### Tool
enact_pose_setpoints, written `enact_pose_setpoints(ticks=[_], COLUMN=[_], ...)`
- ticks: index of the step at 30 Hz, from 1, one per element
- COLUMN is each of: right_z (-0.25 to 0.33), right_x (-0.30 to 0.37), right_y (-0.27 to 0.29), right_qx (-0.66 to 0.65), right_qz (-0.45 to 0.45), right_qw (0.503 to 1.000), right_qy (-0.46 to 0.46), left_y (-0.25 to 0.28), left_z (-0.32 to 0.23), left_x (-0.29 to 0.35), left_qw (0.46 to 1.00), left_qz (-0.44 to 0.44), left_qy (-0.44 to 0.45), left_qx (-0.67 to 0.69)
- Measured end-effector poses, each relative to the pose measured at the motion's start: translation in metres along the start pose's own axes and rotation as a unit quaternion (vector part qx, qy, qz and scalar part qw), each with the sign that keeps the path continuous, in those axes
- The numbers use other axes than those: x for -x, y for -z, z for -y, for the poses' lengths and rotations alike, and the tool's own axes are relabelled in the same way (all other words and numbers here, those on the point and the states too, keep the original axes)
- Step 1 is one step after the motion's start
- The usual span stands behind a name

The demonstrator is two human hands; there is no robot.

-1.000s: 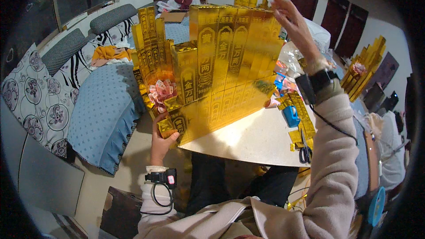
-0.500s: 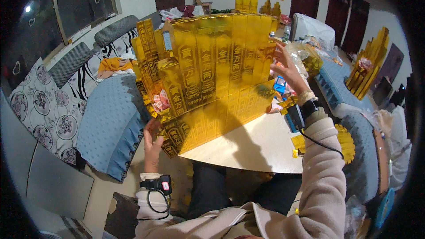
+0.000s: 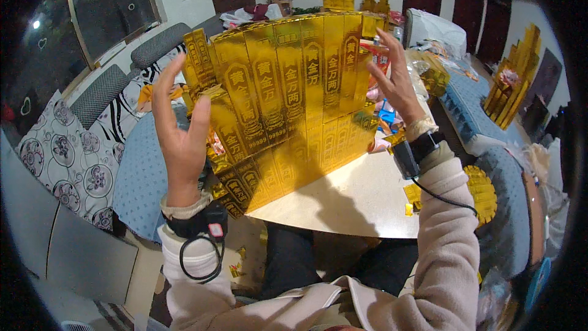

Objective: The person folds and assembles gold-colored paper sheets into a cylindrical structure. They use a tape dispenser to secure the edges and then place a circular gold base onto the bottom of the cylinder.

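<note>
A large upright structure of gold foil paper boxes (image 3: 294, 79), tall ones above a row of shorter ones, stands on a pale table (image 3: 361, 199). My left hand (image 3: 179, 138) is raised at its left side, thumb and fingers apart, with nothing held. Beside the right end, my right hand (image 3: 395, 86) is also up with its fingers spread; I cannot tell whether it touches the boxes. Thinner gold columns (image 3: 198, 55) rise at the structure's left end. Part of a pink and white decoration (image 3: 215, 143) shows beside my left wrist.
Blue padded seats (image 3: 138, 171) lie to the left, with a patterned sofa cover (image 3: 67, 175) beyond. A second stepped gold structure (image 3: 514, 79) stands on the right-hand blue seat (image 3: 468, 107). Near the table's right edge is a round gold piece (image 3: 481, 193). Colourful packets (image 3: 387, 119) lie behind the boxes.
My left hand has risen from the structure's lower left corner to its upper left side. My right hand stays near the right end, slightly shifted. The boxes look turned slightly.
</note>
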State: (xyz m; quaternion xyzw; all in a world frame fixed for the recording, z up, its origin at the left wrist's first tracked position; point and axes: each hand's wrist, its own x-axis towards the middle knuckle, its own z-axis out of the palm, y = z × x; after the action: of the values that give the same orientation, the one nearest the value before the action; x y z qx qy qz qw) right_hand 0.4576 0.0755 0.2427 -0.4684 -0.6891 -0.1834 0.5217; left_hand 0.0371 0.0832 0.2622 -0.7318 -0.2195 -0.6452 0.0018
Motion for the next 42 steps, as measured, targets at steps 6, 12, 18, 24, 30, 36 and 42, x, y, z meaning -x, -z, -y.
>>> enact_pose_setpoints(ticks=[6,12,18,24,30,36,42], right_z=[0.036,0.044,0.046,0.05,0.057,0.038,-0.04], right_x=[-0.059,-0.075,-0.072,-0.067,-0.069,-0.042,0.045], right_y=[-0.007,-0.022,-0.024,-0.025,-0.019,-0.007,0.004], right_qx=[0.087,0.113,0.089,0.088,0.072,-0.022,-0.127], right_qz=[-0.012,0.029,0.008,0.006,0.032,-0.044,0.057], right_qw=[0.985,0.98,0.983,0.987,0.988,0.998,0.975], right_qy=[0.15,0.161,0.157,0.137,0.136,0.047,-0.172], left_y=[-0.041,-0.059,-0.062,-0.059,-0.054,-0.045,-0.021], left_z=[-0.005,0.003,-0.002,-0.011,-0.014,-0.005,0.01], left_x=[-0.038,-0.042,-0.037,-0.029,-0.03,-0.012,0.074], left_qw=[0.995,0.993,0.991,0.991,0.99,0.99,0.993], left_qz=[-0.051,-0.005,-0.003,0.016,0.036,-0.006,-0.039], left_qy=[-0.068,-0.06,-0.066,-0.048,-0.056,-0.073,0.114], left_qx=[-0.052,-0.099,-0.113,-0.122,-0.124,-0.12,-0.001])
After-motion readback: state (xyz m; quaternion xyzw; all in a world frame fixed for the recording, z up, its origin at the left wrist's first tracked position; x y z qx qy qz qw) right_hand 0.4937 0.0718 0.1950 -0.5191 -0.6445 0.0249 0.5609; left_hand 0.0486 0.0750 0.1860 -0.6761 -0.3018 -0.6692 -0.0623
